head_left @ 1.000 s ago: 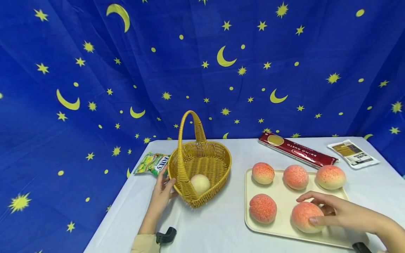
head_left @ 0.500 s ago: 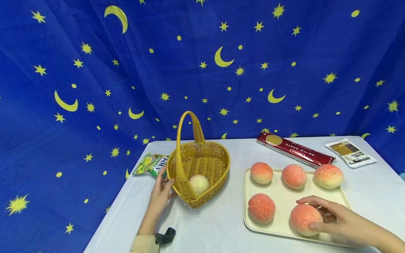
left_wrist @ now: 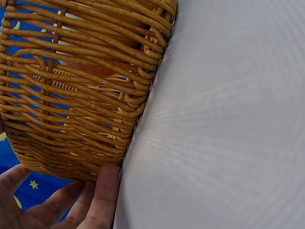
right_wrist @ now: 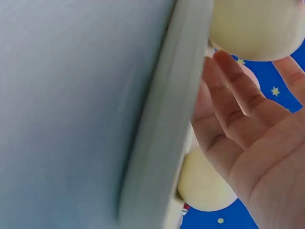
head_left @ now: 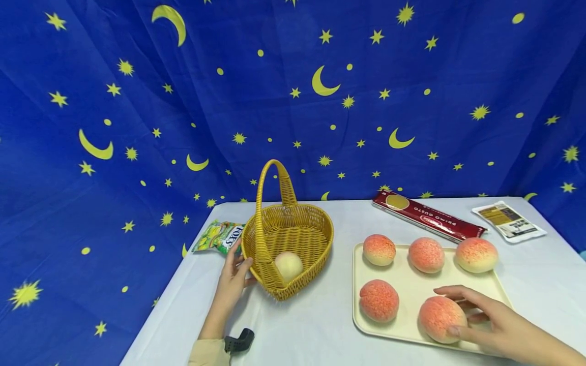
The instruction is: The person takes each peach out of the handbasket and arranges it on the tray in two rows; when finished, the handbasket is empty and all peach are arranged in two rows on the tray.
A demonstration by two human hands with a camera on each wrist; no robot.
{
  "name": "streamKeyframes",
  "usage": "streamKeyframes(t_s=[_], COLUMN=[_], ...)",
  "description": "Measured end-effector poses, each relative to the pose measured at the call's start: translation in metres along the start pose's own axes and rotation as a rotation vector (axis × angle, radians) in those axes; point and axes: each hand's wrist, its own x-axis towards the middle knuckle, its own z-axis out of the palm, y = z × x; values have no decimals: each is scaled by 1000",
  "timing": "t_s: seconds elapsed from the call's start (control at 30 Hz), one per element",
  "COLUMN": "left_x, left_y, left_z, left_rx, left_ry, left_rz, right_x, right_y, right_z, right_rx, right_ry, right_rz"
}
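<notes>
My left hand (head_left: 232, 280) rests its fingertips against the near left side of a yellow wicker basket (head_left: 320, 254) with a tall handle. In the left wrist view, the fingers touch the basket's woven wall (left_wrist: 71, 124) near its base. Inside the basket lies a pale round fruit (head_left: 289, 265). My right hand (head_left: 494, 325) is at a red-and-cream peach (head_left: 441, 319) on a cream tray (head_left: 407, 290). Its thumb touches the peach's near right side, while the lightly bent fingers extend beyond it. In the right wrist view, the fingertips sit beside the peach (right_wrist: 257, 28).
Several other peaches (head_left: 379, 301) lie on the tray. A red Primo Gusto package (head_left: 430, 217) lies behind it, with a white-and-brown pouch (head_left: 509, 222) to the right. A green Fox's bag (head_left: 220, 236) lies left of the basket. A blue star-patterned cloth (head_left: 293, 101) hangs behind the table.
The peach by my right hand has shifted slightly toward me, and the hand moved a little nearer too. My fingers have since eased slightly rightward. The left hand and basket stay put.
</notes>
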Motion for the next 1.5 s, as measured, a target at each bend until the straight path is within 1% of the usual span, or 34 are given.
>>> streamKeyframes(t_s=[0.07,0.17,0.27,0.37,0.5,0.6,0.7,0.93,1.03,1.23,1.37,1.5], left_x=[0,-1,-3,-3,-4,-4,-4,-4,-3,-1,-1,-2], left_y=[0,-1,-1,-2,-2,-1,0,-1,-1,1,2,3], left_z=[-1,-2,-2,-2,-1,-2,-2,-3,-2,1,1,1], left_rx=[-1,-5,-10,-6,2,6,9,1,0,6,10,7], left_ry=[7,15,6,-3,7,13,16,-1,-4,1,-2,-4], left_rz=[-4,-3,-1,10,6,-2,-3,1,-2,-12,-12,-11], right_x=[2,8,18,30,54,74,95,155,180,220,244,264], right_y=[-2,-8,-23,-45,-76,-97,-113,-138,-148,-163,-167,-169], right_z=[-1,-5,-10,-12,-11,-9,-6,9,16,29,39,49], right_rx=[-39,-87,-105,-120,-119,-97,-80,6,21,33,55,48], right_ry=[48,129,186,216,214,163,97,-54,-113,-214,-294,-362], right_rz=[-12,-61,-107,-159,-235,-256,-250,-245,-242,-205,-195,-193])
